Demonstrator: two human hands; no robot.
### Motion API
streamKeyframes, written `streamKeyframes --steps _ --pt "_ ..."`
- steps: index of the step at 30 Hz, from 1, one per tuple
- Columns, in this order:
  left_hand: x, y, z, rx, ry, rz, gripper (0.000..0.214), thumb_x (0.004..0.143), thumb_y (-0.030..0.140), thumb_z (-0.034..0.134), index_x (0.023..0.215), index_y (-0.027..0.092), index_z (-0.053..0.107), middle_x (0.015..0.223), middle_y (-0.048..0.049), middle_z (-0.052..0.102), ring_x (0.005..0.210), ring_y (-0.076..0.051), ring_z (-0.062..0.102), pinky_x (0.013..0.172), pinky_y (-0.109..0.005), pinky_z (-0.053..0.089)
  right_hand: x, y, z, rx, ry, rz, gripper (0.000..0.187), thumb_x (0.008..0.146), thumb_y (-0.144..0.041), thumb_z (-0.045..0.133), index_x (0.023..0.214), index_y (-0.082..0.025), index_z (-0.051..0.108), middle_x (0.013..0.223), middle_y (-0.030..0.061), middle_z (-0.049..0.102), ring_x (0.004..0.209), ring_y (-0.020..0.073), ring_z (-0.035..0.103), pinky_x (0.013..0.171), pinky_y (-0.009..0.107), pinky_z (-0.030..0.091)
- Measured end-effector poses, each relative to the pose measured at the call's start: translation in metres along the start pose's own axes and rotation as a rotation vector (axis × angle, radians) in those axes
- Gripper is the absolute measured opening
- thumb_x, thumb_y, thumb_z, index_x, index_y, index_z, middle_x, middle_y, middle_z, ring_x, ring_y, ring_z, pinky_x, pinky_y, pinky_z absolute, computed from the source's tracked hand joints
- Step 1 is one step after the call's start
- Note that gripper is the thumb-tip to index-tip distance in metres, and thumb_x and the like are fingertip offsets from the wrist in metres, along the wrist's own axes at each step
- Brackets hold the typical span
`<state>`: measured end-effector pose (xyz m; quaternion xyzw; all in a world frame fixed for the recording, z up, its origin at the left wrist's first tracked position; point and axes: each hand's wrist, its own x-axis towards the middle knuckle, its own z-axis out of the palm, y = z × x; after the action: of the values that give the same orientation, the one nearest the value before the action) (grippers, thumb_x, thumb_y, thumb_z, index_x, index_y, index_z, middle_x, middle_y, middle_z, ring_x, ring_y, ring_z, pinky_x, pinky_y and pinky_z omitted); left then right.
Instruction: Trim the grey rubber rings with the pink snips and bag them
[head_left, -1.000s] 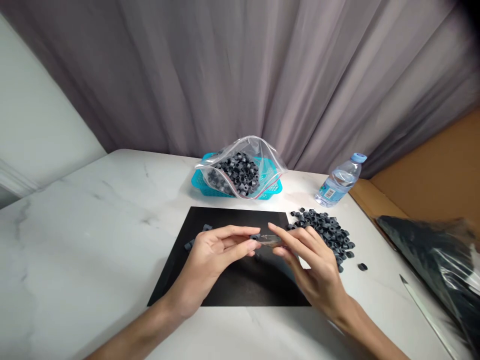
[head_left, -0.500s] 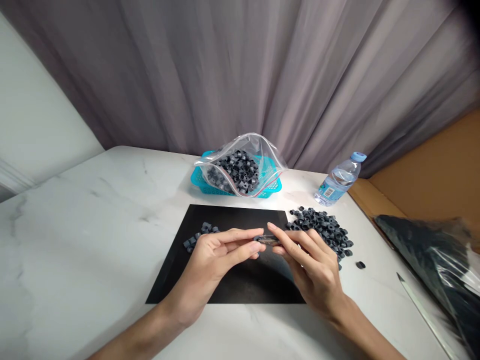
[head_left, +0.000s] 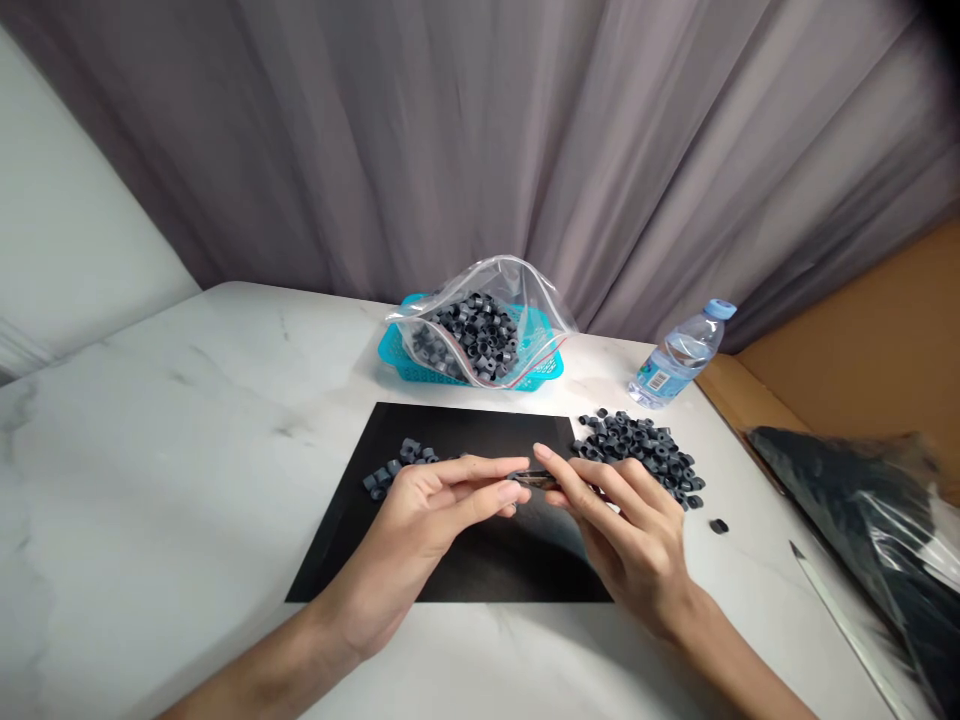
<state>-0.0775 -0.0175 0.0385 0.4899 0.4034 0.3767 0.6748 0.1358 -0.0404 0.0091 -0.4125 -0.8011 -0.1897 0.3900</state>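
Both hands meet over a black mat on a white marble table. My left hand pinches a small dark grey ring between thumb and fingertips. My right hand pinches a thin dark rod-like piece whose tip touches the left fingertips. A small cluster of grey rings lies on the mat just left of my left hand. A bigger heap of grey rings lies on the table right of the mat, behind my right hand.
An open clear zip bag of grey rings rests in a turquoise basket behind the mat. A water bottle stands at the right. A cardboard box, a dark plastic bag and a thin blade-like strip lie at the right edge.
The hands have stayed pinched together with little movement. The camera tilted slightly, showing more of the small ring cluster left of my left hand.
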Motion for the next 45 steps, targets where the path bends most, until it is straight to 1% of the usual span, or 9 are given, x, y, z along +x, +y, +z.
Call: streamKeyframes --steps 4,8,12,15,19,25,30,36,45 --pt "0.001 0.0 -0.0015 -0.004 -0.012 -0.025 0.022 0.085 0.032 0.077 0.107 0.028 0.082 0.099 -0.0034 0.082 0.104 -0.022 0.072 0.102 -0.034 0.052 -0.0015 0.0044 -0.001 -0.038 -0.022 -0.034 0.065 0.1 -0.012 0.061 0.158 -0.027 0.037 0.098 0.0048 0.076 0.069 0.0157 0.055 0.07 0.029 0.046" --pt "0.0016 -0.0012 -0.0044 -0.036 -0.042 -0.069 0.022 0.086 0.032 0.077 0.107 0.029 0.082 0.099 -0.0022 0.081 0.107 -0.019 0.071 0.103 -0.029 0.052 -0.0045 0.008 -0.0019 -0.027 -0.043 -0.049 0.067 0.098 -0.011 0.063 0.158 -0.026 0.037 0.099 0.0042 0.076 0.072 0.0159 0.057 0.071 0.029 0.047" --pt "0.0019 -0.004 -0.006 -0.104 -0.052 -0.086 0.02 0.088 0.033 0.076 0.107 0.031 0.081 0.111 -0.0004 0.079 0.113 -0.017 0.069 0.102 -0.024 0.052 -0.0057 0.0083 -0.0021 -0.022 -0.04 -0.052 0.067 0.098 -0.011 0.064 0.158 -0.027 0.039 0.098 0.0037 0.076 0.072 0.0157 0.057 0.071 0.029 0.046" --pt "0.0015 -0.0048 -0.0057 -0.146 -0.072 -0.1 0.019 0.09 0.034 0.074 0.108 0.031 0.081 0.117 -0.0004 0.078 0.114 -0.018 0.069 0.1 -0.024 0.054 -0.0067 0.0082 -0.0008 -0.03 -0.04 -0.048 0.066 0.098 -0.012 0.064 0.157 -0.025 0.04 0.099 0.0043 0.075 0.072 0.0159 0.056 0.071 0.029 0.046" --pt "0.0009 -0.0043 -0.0045 -0.15 -0.095 -0.085 0.022 0.092 0.035 0.072 0.113 0.029 0.08 0.107 -0.0027 0.081 0.111 -0.019 0.071 0.101 -0.028 0.054 -0.0083 0.0088 0.0013 -0.044 -0.042 -0.039 0.064 0.097 -0.01 0.064 0.156 -0.023 0.043 0.1 0.0055 0.075 0.072 0.016 0.054 0.071 0.03 0.046" --pt "0.0011 -0.002 -0.0026 -0.158 -0.071 -0.102 0.025 0.092 0.035 0.073 0.113 0.024 0.08 0.107 -0.0045 0.08 0.112 -0.02 0.068 0.108 -0.032 0.047 -0.007 0.0072 0.001 -0.037 -0.032 -0.04 0.064 0.098 -0.01 0.062 0.157 -0.025 0.04 0.101 0.0054 0.074 0.071 0.0155 0.052 0.071 0.028 0.045" --pt "-0.0008 0.0007 -0.0022 -0.198 -0.112 -0.14 0.026 0.093 0.033 0.072 0.116 0.024 0.079 0.102 -0.0024 0.076 0.109 -0.018 0.063 0.104 -0.03 0.044 -0.0063 0.0065 0.0009 -0.018 -0.009 -0.042 0.061 0.097 -0.008 0.063 0.154 -0.023 0.046 0.099 0.0058 0.074 0.071 0.015 0.051 0.07 0.028 0.045" --pt "-0.0025 -0.0001 -0.0017 -0.277 -0.122 -0.156 0.018 0.092 0.031 0.074 0.107 0.023 0.081 0.095 -0.0007 0.074 0.103 -0.015 0.061 0.103 -0.028 0.042 -0.0061 0.0074 0.0005 0.006 -0.004 -0.055 0.061 0.097 -0.008 0.063 0.154 -0.021 0.045 0.1 0.0067 0.074 0.072 0.015 0.052 0.069 0.028 0.045" --pt "-0.0008 -0.0003 -0.0017 -0.244 -0.105 -0.164 0.021 0.09 0.033 0.075 0.107 0.023 0.081 0.093 -0.0012 0.073 0.103 -0.016 0.061 0.102 -0.03 0.042 -0.0058 0.0088 -0.0005 -0.024 0.009 -0.078 0.062 0.097 -0.009 0.065 0.155 -0.023 0.044 0.097 0.0049 0.076 0.071 0.0146 0.055 0.069 0.028 0.045"
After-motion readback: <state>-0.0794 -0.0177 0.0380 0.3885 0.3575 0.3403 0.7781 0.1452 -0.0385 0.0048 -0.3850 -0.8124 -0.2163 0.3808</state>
